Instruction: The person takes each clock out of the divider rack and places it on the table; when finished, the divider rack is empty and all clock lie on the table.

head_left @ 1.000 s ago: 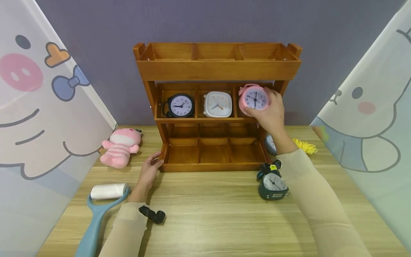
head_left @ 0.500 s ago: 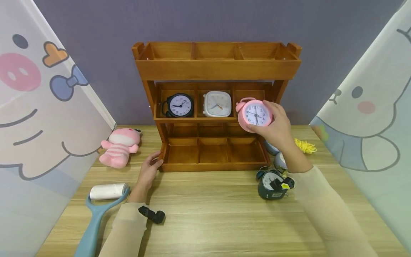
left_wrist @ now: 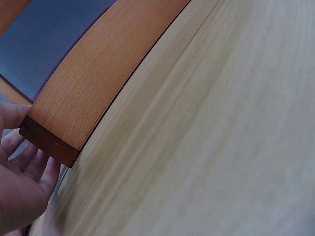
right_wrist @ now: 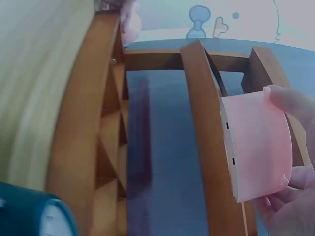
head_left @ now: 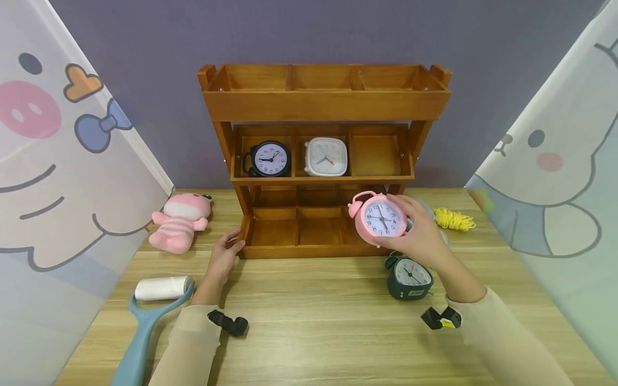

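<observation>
My right hand (head_left: 417, 233) grips a pink twin-bell alarm clock (head_left: 381, 219) by its right side, in front of the lowest tier of the wooden shelf (head_left: 325, 107). The right wrist view shows the pink clock's (right_wrist: 258, 145) side between thumb and fingers. My left hand (head_left: 226, 252) holds the shelf's lower left corner; in the left wrist view its thumb and fingers (left_wrist: 34, 164) lie round the board's end. On the middle tier, a black clock (head_left: 270, 158) occupies the left compartment and a white square clock (head_left: 326, 156) the centre one; the right one is bare.
A dark green alarm clock (head_left: 409, 277) stands on the table (head_left: 309, 321) below my right hand. Yellow cord (head_left: 454, 220) lies behind it. At left are a pink striped plush toy (head_left: 179, 222) and a lint roller (head_left: 149, 316) with a blue handle.
My right hand has drawn the pink clock out of the middle tier's right compartment and brought it down and toward me. The left hand has stayed at the shelf's corner.
</observation>
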Available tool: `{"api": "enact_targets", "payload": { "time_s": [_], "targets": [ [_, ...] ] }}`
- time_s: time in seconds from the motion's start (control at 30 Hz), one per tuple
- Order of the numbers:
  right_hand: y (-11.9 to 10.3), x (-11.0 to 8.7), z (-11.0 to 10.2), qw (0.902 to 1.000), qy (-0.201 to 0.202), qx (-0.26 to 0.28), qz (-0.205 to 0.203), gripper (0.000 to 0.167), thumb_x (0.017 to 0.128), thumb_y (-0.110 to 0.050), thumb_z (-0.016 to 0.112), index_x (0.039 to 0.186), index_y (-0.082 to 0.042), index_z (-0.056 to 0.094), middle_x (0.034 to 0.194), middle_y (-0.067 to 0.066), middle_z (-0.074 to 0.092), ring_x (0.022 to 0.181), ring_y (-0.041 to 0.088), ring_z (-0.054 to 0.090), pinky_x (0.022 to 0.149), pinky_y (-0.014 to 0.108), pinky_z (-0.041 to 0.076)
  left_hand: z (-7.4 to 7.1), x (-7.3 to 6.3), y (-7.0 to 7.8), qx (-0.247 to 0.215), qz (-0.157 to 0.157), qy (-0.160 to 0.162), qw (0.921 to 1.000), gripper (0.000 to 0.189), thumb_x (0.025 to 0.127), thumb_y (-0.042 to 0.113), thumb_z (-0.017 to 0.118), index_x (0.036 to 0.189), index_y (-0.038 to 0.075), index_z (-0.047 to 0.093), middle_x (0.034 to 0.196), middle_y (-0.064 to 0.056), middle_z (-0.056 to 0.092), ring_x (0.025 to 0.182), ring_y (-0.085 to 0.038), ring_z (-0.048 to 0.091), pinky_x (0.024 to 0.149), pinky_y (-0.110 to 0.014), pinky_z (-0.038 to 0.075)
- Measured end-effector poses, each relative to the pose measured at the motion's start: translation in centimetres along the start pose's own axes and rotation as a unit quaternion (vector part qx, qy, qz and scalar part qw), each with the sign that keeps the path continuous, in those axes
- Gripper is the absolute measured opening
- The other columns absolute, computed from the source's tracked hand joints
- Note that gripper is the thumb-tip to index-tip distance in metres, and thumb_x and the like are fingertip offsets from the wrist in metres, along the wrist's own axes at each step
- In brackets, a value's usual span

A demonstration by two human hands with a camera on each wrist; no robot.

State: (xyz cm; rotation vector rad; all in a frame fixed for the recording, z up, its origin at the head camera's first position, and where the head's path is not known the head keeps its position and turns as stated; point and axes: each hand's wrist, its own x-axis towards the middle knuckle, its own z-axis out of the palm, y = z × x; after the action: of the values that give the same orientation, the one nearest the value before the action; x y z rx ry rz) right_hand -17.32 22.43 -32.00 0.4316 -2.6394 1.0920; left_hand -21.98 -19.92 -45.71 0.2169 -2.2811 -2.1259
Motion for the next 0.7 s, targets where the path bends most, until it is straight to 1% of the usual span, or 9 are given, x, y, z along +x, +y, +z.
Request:
{"api": "enact_targets", "payload": {
  "time_s": [0.13,0.2,0.3,0.4,0.53,0.7],
  "targets": [
    [0.8,-1.3,1.0,0.9992,-0.03,0.021,-0.017,0.09,0.064,-0.021,0.092,0.141,-0.003,0.05,0.141,0.018,0.043,0.125,0.038,0.041,0.094,0.059,0.037,0.0,0.0,0.0,-0.001,-0.001,0.001,1.0,0.046,0.1,0.0,0.049,0.144,-0.004,0.039,0.144,-0.021,0.039,0.125,-0.03,0.04,0.103,-0.038,0.031],
    [1.3,-1.8,1.6,0.9982,-0.05,0.023,-0.024,0.09,0.063,-0.021,0.092,0.14,-0.003,0.05,0.139,0.017,0.045,0.122,0.036,0.044,0.092,0.057,0.039,0.1,0.1,-0.1,0.001,-0.002,0.001,1.0,0.046,0.1,0.001,0.049,0.145,-0.004,0.039,0.144,-0.021,0.039,0.125,-0.03,0.04,0.102,-0.037,0.032],
    [2.1,-2.6,2.5,0.9963,-0.078,0.014,-0.033,0.089,0.062,-0.024,0.092,0.139,-0.004,0.052,0.137,0.014,0.048,0.116,0.033,0.049,0.089,0.055,0.042,0.1,0.1,-0.1,0.003,0.0,0.002,1.0,0.046,0.1,0.001,0.049,0.144,-0.004,0.039,0.143,-0.02,0.039,0.125,-0.029,0.04,0.101,-0.036,0.033],
    [2.9,-3.2,3.5,0.9942,-0.1,0.001,-0.039,0.088,0.063,-0.031,0.092,0.138,-0.005,0.054,0.134,0.011,0.051,0.112,0.029,0.052,0.085,0.052,0.044,0.1,0.1,-0.2,0.002,0.001,0.004,1.0,0.046,0.099,0.0,0.05,0.144,-0.004,0.04,0.143,-0.02,0.04,0.125,-0.029,0.04,0.1,-0.036,0.033],
    [3.7,-3.7,4.5,0.9902,-0.133,0.009,-0.041,0.087,0.064,-0.036,0.091,0.136,-0.005,0.055,0.131,0.01,0.053,0.111,0.028,0.053,0.084,0.05,0.045,0.1,0.2,-0.2,0.002,0.001,0.003,1.0,0.046,0.099,0.0,0.049,0.144,-0.004,0.04,0.143,-0.02,0.04,0.125,-0.028,0.04,0.1,-0.035,0.034],
    [4.6,-3.6,5.2,0.9833,-0.176,0.02,-0.043,0.087,0.064,-0.039,0.09,0.135,-0.004,0.055,0.131,0.01,0.053,0.111,0.028,0.053,0.084,0.049,0.045,0.1,0.2,-0.2,-0.002,0.003,0.003,1.0,0.046,0.099,-0.001,0.049,0.144,-0.004,0.04,0.143,-0.02,0.04,0.124,-0.028,0.041,0.099,-0.035,0.034]
  ]
}}
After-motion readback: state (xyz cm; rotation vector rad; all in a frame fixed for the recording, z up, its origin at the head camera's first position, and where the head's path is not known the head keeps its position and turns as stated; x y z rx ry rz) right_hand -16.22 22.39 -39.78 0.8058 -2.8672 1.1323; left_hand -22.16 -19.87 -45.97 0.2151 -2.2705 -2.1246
